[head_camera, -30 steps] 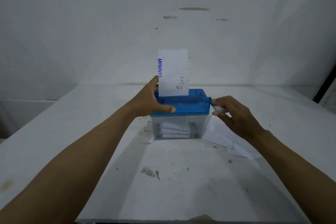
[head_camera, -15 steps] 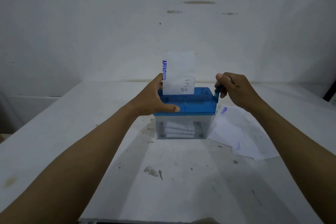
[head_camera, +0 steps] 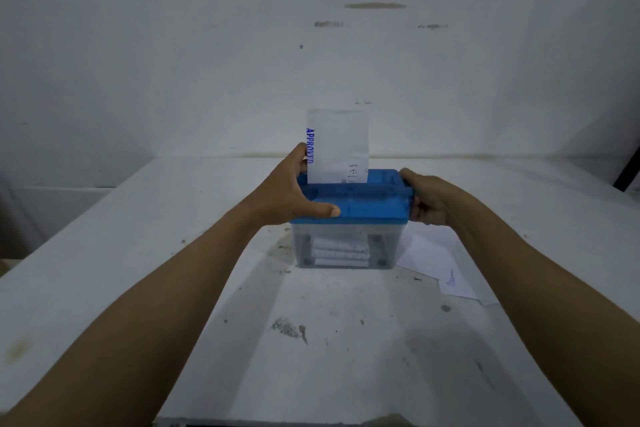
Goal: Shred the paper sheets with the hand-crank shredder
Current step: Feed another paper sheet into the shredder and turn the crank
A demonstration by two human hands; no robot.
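Note:
A small shredder with a blue lid (head_camera: 370,203) and a clear bin (head_camera: 346,244) stands mid-table. A white sheet (head_camera: 341,146) stamped "APPROVED" in blue stands upright in its slot. Folded shredded strips (head_camera: 341,251) lie inside the bin. My left hand (head_camera: 294,189) grips the lid's left end, thumb across the front, fingers behind by the sheet's edge. My right hand (head_camera: 427,199) is curled round the crank at the lid's right end; the crank itself is hidden by the hand.
Loose white sheets (head_camera: 440,263) with blue marks lie on the table right of the shredder, partly under my right forearm. The white table (head_camera: 329,340) is stained and speckled. A white wall stands close behind. A dark bar (head_camera: 627,173) leans at the far right.
My right hand has swung the crank from high beside the lid down to the lid's right end. The sheet stands lower in the slot. My left hand keeps its hold.

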